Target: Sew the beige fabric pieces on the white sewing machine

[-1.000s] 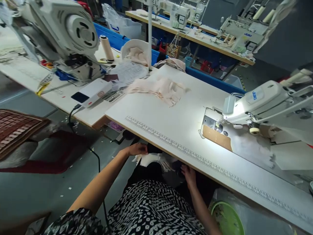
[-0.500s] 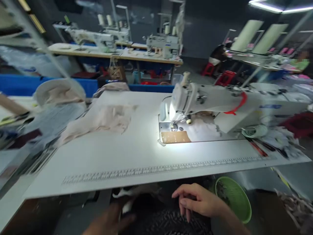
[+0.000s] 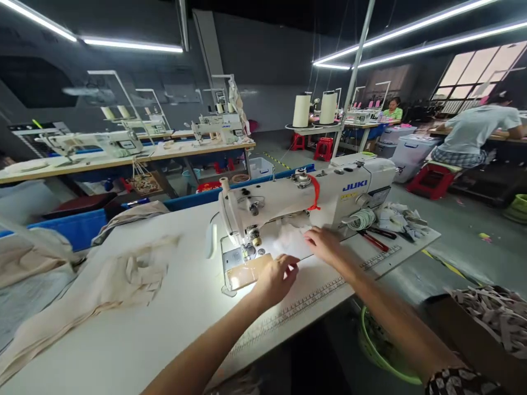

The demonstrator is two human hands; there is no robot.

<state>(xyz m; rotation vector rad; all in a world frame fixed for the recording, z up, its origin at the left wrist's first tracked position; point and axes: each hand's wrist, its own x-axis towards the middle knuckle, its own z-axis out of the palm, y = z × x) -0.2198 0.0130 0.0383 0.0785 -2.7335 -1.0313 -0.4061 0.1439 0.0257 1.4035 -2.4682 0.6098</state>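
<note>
The white sewing machine (image 3: pixel 284 200) stands on the table, its lamp lighting the needle area. A piece of white fabric (image 3: pixel 284 238), partly blurred, lies under the machine's arm. My right hand (image 3: pixel 325 246) reaches in from the right, its bent fingers closed at the fabric's right edge. In front of the machine bed, my left hand (image 3: pixel 276 281) hovers with loosely curved fingers apart and nothing visible in them. It is beside the tan plate (image 3: pixel 249 271) near the needle. The left fingertips point toward the fabric; I cannot tell whether they touch it.
Beige fabric (image 3: pixel 123 277) lies on the table's left. A printed ruler (image 3: pixel 296 307) runs along the front edge. Red-handled snips (image 3: pixel 374 240), a coiled cord (image 3: pixel 361 219) and scraps (image 3: pixel 401 218) are at right. A green basket (image 3: pixel 370 351) stands below. Another person (image 3: pixel 480 131) sits beyond.
Both hands have come up from the lap, below the table edge, to the machine bed. The right hand has reached the white fabric. The view has swung up and to the right.
</note>
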